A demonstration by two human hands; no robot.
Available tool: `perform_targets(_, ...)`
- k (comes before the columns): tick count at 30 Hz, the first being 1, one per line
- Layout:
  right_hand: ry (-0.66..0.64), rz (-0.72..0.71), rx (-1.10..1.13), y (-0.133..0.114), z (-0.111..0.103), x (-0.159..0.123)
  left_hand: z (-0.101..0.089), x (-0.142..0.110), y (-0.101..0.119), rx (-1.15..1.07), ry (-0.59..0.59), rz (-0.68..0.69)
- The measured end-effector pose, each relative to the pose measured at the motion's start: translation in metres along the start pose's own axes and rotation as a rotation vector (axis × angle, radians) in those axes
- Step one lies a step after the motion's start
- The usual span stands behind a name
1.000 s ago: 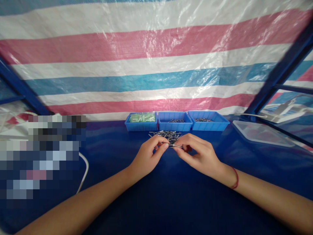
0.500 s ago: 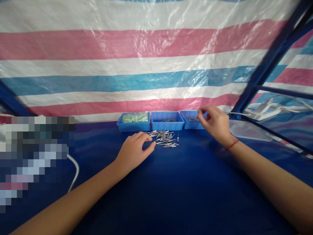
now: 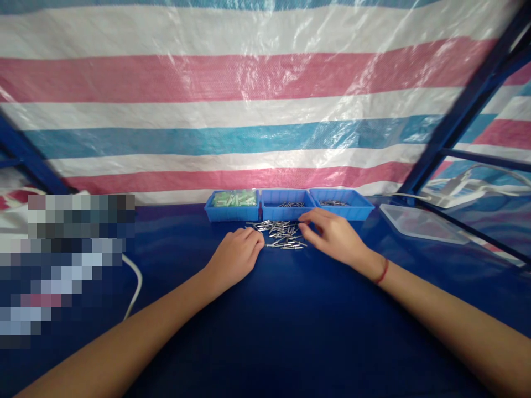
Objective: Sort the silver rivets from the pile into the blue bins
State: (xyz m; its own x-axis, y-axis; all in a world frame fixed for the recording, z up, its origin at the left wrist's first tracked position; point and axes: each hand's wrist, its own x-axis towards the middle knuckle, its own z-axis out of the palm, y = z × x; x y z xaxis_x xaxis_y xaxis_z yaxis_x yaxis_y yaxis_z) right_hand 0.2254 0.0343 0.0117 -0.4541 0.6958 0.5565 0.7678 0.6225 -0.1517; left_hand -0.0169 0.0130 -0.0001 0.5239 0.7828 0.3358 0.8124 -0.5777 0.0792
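Note:
A loose pile of silver blind rivets (image 3: 279, 228) lies on the dark blue tabletop (image 3: 265, 320). At its left edge, my left hand (image 3: 237, 251) has thumb and forefinger pinched together on the end of one rivet (image 3: 274, 244). My right hand (image 3: 329, 235) is over the pile's right edge, thumb and forefinger apart, with nothing visible between them. Behind the pile stand three blue bins in a row. The middle bin (image 3: 286, 213) and the right bin (image 3: 352, 212) contain small metal pieces; the left bin (image 3: 232, 214) holds green-and-clear packets.
A translucent plastic lid (image 3: 423, 225) lies to the right, near a white power strip (image 3: 452, 190). Blue metal posts (image 3: 460, 110) flank the table, and a striped plastic sheet (image 3: 249, 77) hangs behind. On the left are a white cable (image 3: 136, 282) and a blurred-out area.
My right hand has come from the right bin, where it held a thin piece, left and down to the pile, uncovering that bin. My left fingers have closed at the pile's edge.

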Motion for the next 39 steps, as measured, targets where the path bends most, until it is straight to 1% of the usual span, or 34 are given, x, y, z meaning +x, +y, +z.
perform_targets(2, -0.069, -0.126, 0.075, -0.021, 0.006, -0.004, 0.000, 0.000, 0.004, -0.033, 0.033, 0.028)
perform_targets(4, -0.100, -0.164, 0.116, -0.036, 0.011, -0.009, 0.000, -0.001, 0.010, -0.120, 0.076, 0.070)
perform_targets(7, -0.116, -0.146, 0.174, -0.045, 0.017, -0.013, 0.001, -0.003, 0.019, -0.323, 0.169, 0.086)
perform_targets(10, -0.076, -0.094, 0.309, -0.046, 0.019, -0.013, 0.004, -0.004, 0.025, -0.541, 0.256, 0.007)
perform_targets(13, -0.034, -0.062, 0.432, -0.046, 0.018, -0.011, 0.006, -0.004, 0.027, -0.658, 0.261, -0.055)
perform_targets(16, -0.038, -0.065, 0.462, -0.047, 0.016, -0.011, 0.004, -0.004, 0.027, -0.684, 0.245, -0.069)
perform_targets(23, -0.077, -0.091, 0.458, -0.048, 0.015, -0.013, -0.002, -0.004, 0.028, -0.670, 0.265, -0.066)
perform_targets(30, -0.083, -0.094, 0.453, -0.047, 0.018, -0.012, 0.000, -0.005, 0.027, -0.686, 0.274, -0.098)
perform_targets(34, -0.027, -0.104, 0.489, -0.047, 0.018, -0.011, 0.001, -0.004, 0.027, -0.701, 0.289, -0.107)
perform_targets(39, 0.100, -0.037, 0.529, -0.046, 0.017, -0.010, 0.001, -0.004, 0.027, -0.677, 0.312, -0.099)
